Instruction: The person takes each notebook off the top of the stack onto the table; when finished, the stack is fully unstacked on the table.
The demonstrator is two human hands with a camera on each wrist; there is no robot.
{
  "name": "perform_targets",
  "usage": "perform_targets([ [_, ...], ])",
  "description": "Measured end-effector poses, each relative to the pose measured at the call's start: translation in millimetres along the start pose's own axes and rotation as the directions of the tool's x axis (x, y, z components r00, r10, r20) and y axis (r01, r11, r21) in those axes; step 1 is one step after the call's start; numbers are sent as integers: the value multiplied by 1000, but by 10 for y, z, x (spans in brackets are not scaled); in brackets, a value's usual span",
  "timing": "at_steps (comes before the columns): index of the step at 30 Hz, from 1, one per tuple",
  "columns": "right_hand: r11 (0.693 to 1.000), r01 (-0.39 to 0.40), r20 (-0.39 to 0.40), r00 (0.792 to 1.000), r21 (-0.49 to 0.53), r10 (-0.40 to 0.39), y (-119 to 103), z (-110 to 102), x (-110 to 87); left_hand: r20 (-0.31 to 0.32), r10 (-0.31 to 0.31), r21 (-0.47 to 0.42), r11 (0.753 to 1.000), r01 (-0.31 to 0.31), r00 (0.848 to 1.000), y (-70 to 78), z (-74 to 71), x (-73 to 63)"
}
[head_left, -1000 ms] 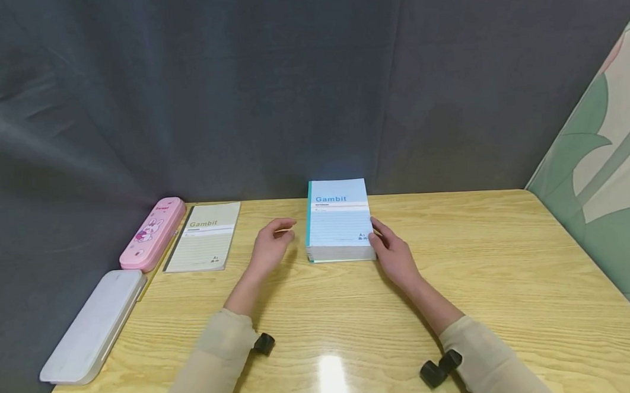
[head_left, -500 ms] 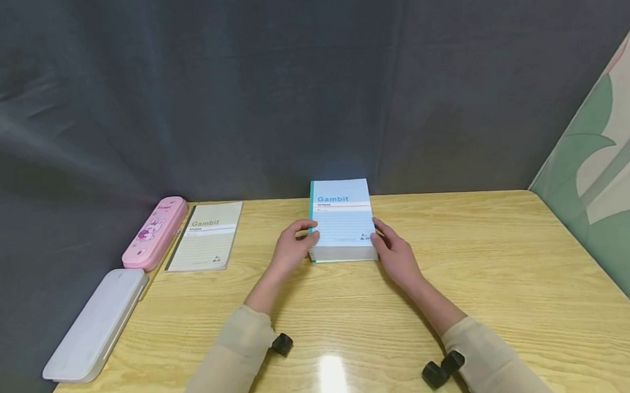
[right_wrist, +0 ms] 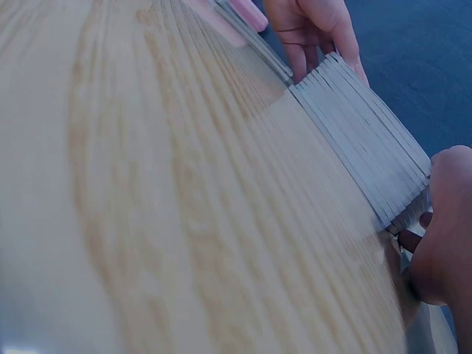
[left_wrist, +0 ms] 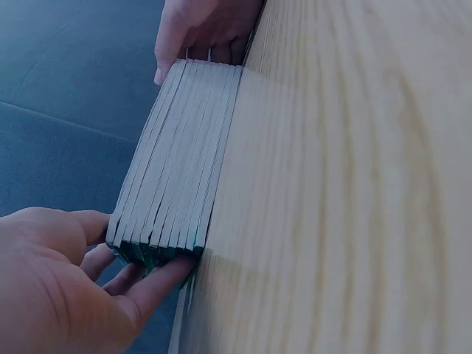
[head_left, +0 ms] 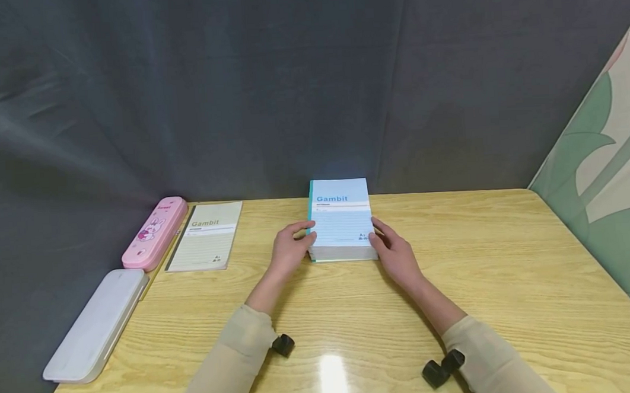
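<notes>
A thick stack of notebooks (head_left: 340, 220), its top one with a pale blue cover printed "Gambit" and a green spine, lies by the table's far edge. My left hand (head_left: 290, 249) holds it at the spine side, thumb near the top cover and fingers against the spines. On the opposite side my right hand (head_left: 397, 258) grips the stack, its thumb at the front right corner. Both wrist views show the layered page edges (left_wrist: 177, 155) between the hands; in the right wrist view the fingers of my right hand (right_wrist: 451, 228) are partly hidden.
Left of the stack lies a single cream "Gambit" notebook (head_left: 205, 238) with a dark spine. Beside it are a pink pencil case (head_left: 153, 234) with a rabbit picture and a white case (head_left: 94, 327). A dark cloth (head_left: 288, 91) hangs behind the wooden table (head_left: 511, 269).
My left hand has come right from beside the stack and taken hold of its spine side. The right hand stays at the other side. The stack has barely moved, if at all.
</notes>
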State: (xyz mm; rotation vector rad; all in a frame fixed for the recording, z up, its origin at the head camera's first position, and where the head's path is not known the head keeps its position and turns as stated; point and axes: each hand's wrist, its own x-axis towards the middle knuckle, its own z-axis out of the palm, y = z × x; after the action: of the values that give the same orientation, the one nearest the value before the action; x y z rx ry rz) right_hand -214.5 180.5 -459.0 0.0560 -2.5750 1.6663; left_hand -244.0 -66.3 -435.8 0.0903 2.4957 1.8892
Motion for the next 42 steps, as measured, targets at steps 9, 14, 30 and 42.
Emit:
perform_targets([
  [9, 998, 32, -17, 999, -48, -33, 4, -10, 15, 13, -16, -156, 988, 18, 1000, 5, -17, -3],
  [14, 998, 50, -14, 999, -47, -51, -6, -23, 15, -14, -13, -164, 986, 11, 1000, -2, -14, 8],
  [30, 999, 30, 3, 1000, 16, -30, -1, -9, -4, -35, -51, -171, 984, 45, 998, -14, -64, 10],
  [42, 1000, -1, -7, 1000, -1, 1, -12, 0, 1, -79, -48, -120, 992, 38, 996, -27, -221, -25],
])
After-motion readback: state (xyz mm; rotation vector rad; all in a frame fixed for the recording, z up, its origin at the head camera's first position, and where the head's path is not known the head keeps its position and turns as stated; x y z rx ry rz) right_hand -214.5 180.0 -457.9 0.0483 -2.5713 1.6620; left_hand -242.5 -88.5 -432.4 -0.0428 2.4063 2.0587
